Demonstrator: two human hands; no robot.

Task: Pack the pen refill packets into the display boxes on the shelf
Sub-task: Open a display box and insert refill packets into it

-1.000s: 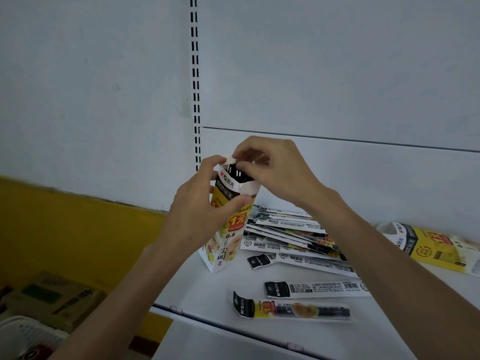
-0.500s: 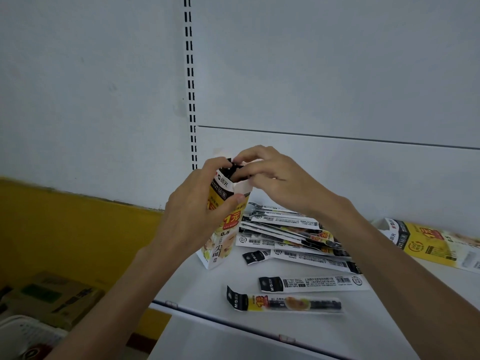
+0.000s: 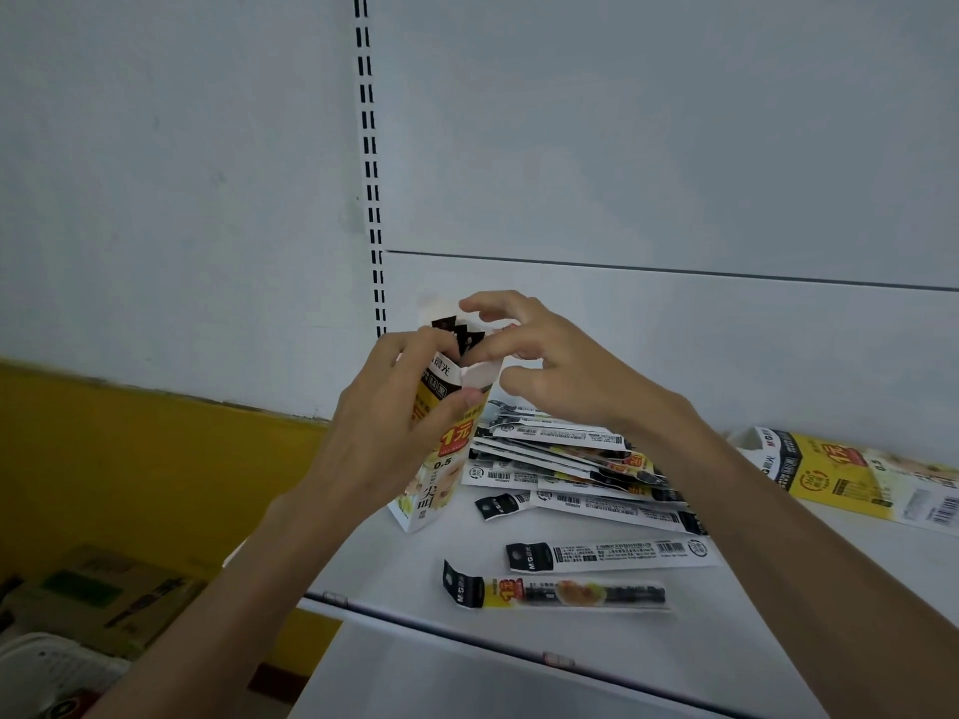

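A tall yellow and white display box [image 3: 441,469] stands tilted on the white shelf [image 3: 405,578], and my left hand [image 3: 384,433] grips its upper half. Black packet tops [image 3: 459,332] stick out of its open mouth. My right hand [image 3: 550,360] hovers over that mouth, its fingers curled and pinching the tops of the packets. A heap of pen refill packets [image 3: 565,459] lies on the shelf right behind the box. Two single packets [image 3: 555,594] lie nearer the front edge.
A second yellow display box [image 3: 840,474] lies flat at the right end of the shelf. A slotted upright [image 3: 371,163] runs up the back wall. Cardboard cartons [image 3: 104,594] and a white basket [image 3: 46,672] sit on the floor at the lower left.
The box's top flap has opened and the black packet tops now show above its mouth. My right hand's fingers have spread a little over them.
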